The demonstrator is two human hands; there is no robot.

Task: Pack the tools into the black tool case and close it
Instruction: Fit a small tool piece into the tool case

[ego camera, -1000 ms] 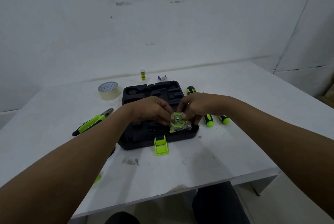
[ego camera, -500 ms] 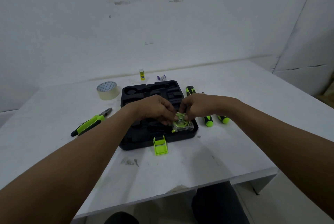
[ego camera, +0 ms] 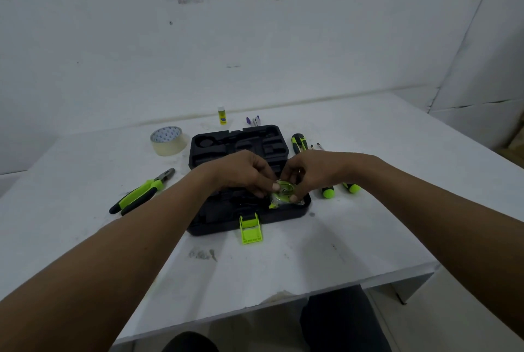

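Both hands, left (ego camera: pixel 243 173) and right (ego camera: pixel 312 173), pinch a tape measure (ego camera: pixel 285 194) over the open case's (ego camera: pixel 226 144) right front corner; pliers (ego camera: pixel 141 192) lie left, screwdrivers (ego camera: pixel 327 191) right.

The light is dim, cool and even, with no glare. Soft shadows fall on the white table (ego camera: pixel 368 130) toward its near edge, under both forearms. The inside of the black tool case (ego camera: pixel 238 141) is very dark, with few details visible. The wide lens bends the table edges. The picture looks slightly soft and grainy.
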